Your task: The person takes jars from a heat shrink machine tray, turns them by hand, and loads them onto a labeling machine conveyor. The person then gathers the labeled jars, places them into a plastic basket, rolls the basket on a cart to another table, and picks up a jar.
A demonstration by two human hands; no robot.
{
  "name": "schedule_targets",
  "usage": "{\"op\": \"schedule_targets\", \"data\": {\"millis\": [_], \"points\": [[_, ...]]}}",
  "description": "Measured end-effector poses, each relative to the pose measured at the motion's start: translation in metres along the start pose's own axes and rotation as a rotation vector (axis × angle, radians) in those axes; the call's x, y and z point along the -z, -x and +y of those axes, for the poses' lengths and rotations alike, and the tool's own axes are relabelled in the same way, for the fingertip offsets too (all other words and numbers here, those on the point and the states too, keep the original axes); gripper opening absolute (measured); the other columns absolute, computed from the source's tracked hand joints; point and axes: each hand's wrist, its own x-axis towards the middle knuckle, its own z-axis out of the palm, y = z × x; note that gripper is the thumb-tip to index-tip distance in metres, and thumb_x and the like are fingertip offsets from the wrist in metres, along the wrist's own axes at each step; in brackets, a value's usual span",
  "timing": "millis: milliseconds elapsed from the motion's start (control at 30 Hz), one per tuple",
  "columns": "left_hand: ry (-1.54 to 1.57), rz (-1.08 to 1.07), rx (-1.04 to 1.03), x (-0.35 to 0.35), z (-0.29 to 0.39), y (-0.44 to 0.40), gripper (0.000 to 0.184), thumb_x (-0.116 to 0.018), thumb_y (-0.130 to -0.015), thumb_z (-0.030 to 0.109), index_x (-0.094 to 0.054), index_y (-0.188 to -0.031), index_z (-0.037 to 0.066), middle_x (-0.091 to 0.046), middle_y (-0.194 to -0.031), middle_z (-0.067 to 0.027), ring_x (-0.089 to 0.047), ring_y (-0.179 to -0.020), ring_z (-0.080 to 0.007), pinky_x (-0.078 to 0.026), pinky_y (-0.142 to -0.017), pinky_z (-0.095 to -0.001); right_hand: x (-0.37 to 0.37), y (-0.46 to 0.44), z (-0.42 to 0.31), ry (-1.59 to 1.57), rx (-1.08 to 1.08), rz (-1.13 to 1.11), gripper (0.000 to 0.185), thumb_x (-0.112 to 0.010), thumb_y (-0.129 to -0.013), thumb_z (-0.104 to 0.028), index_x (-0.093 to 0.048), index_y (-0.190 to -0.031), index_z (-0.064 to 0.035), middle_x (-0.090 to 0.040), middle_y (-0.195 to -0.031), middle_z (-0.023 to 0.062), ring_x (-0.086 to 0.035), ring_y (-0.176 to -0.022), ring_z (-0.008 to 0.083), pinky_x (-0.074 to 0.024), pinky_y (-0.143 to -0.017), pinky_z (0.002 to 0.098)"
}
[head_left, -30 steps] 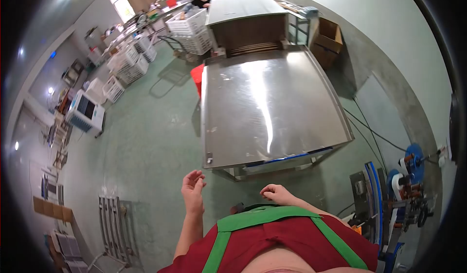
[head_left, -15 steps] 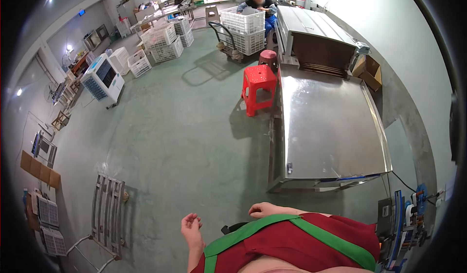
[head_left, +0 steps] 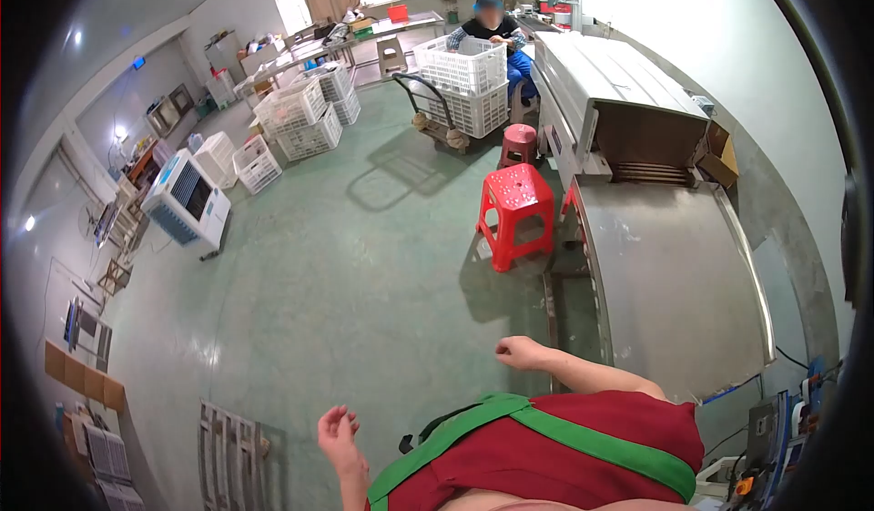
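Note:
My left hand (head_left: pixel 339 431) hangs over the floor in front of me, its fingers loosely curled and apart, with nothing in it. My right hand (head_left: pixel 523 353) is held out ahead of my body, closed with the fingers curled in, and no object shows in it. Just to its right is the metal table (head_left: pixel 678 274), which the hand does not touch. Beyond that hand stands a red plastic stool (head_left: pixel 517 210). A green strap (head_left: pixel 592 445) runs across my red top (head_left: pixel 628 417).
A large metal machine (head_left: pixel 628 69) adjoins the table's far end. A smaller dark red stool (head_left: pixel 519 145) stands nearby. White crates (head_left: pixel 462 106) sit on a trolley (head_left: pixel 439 133), with a person (head_left: pixel 492 28) behind. An air cooler (head_left: pixel 187 203) and a metal frame cart (head_left: pixel 228 456) are at left.
The view has moved forward, so the stools and metal table appear nearer. My right hand has swung forward and right, and my left hand has shifted slightly left.

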Motion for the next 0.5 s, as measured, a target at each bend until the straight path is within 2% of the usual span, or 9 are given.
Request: {"op": "schedule_targets", "data": {"millis": [100,167,233,367,433,500], "points": [[-0.014,0.14,0.024,0.013,0.01,-0.055,0.024,-0.052,-0.092,0.004,-0.051,-0.116,0.002,-0.058,-0.11,-0.0078,-0.058,-0.092,-0.0164,-0.048,-0.075,-0.0292,0.033,-0.077,-0.06,-0.053,0.098,-0.048,0.031,-0.058,-0.088,-0.023,-0.061,-0.109,-0.0007,-0.066,-0.104,0.0177,-0.063,-0.097,0.03,-0.0489,-0.086,0.0376],[-0.04,0.232,0.051,0.024,0.007,-0.096,0.026,-0.051,-0.092,0.006,-0.049,-0.118,0.004,-0.056,-0.113,-0.007,-0.057,-0.092,-0.0167,-0.047,-0.075,-0.0304,0.035,-0.137,-0.087,0.024,0.264,-0.08,0.032,-0.058,-0.088,-0.023,-0.06,-0.109,0.0003,-0.065,-0.105,0.0192,-0.063,-0.098,0.0305,-0.0493,-0.086,0.0385],[-0.139,0.265,0.046,0.033,0.011,-0.137,0.025,-0.054,-0.092,0.007,-0.053,-0.117,0.003,-0.059,-0.112,-0.0083,-0.058,-0.095,-0.0197,-0.049,-0.077,-0.0336,0.05,-0.181,-0.124,-0.008,0.336,-0.146,0.032,-0.058,-0.087,-0.022,-0.06,-0.11,0.0009,-0.064,-0.106,0.0198,-0.063,-0.099,0.031,-0.0494,-0.087,0.0393],[-0.172,0.336,0.023,0.039,0.001,-0.256,0.025,-0.058,-0.088,0.002,-0.056,-0.113,0.005,-0.063,-0.103,-0.0076,-0.061,-0.088,-0.019,-0.05,-0.073,-0.0338,0.043,-0.289,-0.119,-0.029,0.257,-0.139,0.033,-0.059,-0.085,-0.024,-0.061,-0.108,-0.0005,-0.065,-0.104,0.0203,-0.062,-0.099,0.0339,-0.0491,-0.086,0.0416],[-0.172,0.331,0.092,0.035,-0.001,-0.326,0.026,-0.053,-0.091,0.005,-0.051,-0.117,0.004,-0.058,-0.11,-0.0069,-0.058,-0.092,-0.0174,-0.048,-0.075,-0.0319,0.029,-0.337,-0.081,0.079,0.173,-0.076,0.032,-0.059,-0.083,-0.025,-0.063,-0.105,-0.0016,-0.065,-0.103,0.0205,-0.062,-0.099,0.0352,-0.0491,-0.086,0.0429],[-0.152,0.282,0.135,0.009,-0.001,-0.395,0.027,-0.05,-0.092,0.007,-0.049,-0.119,0.004,-0.056,-0.114,-0.0064,-0.056,-0.094,-0.0167,-0.047,-0.075,-0.031,0.003,-0.375,-0.015,0.124,-0.068,-0.053,0.031,-0.058,-0.08,-0.023,-0.063,-0.103,-0.0023,-0.065,-0.102,0.0208,-0.061,-0.098,0.0366,-0.049,-0.085,0.0444]]}}
